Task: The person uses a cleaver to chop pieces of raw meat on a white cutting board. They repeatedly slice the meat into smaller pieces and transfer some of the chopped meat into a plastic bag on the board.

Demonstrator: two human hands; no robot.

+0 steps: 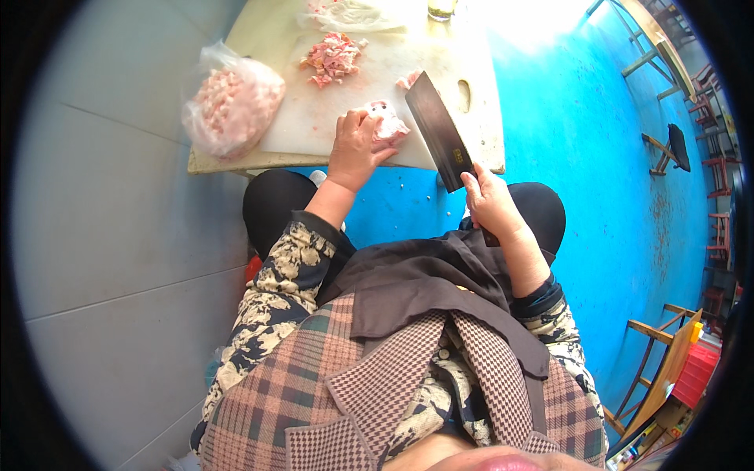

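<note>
My left hand (358, 144) rests on a chunk of pale pink raw meat (389, 126), fingers bent over its left side, near the front edge of a white cutting board (318, 126). In my right hand (492, 200) is the handle of a cleaver (437, 129). Its broad dark blade points away from me, raised at the board's right side and apart from the chunk. Just left of the blade tip lies a small meat scrap (408, 79), partly hidden. A heap of chopped meat (334, 59) sits farther back on the board.
A clear plastic bag (235, 100) full of diced pale meat stands at the table's left edge, by a grey tiled wall (118, 176). Another plastic bag (353, 15) and a glass (440, 9) are at the back. Wooden furniture (660, 353) stands on the blue floor (601, 218) at right.
</note>
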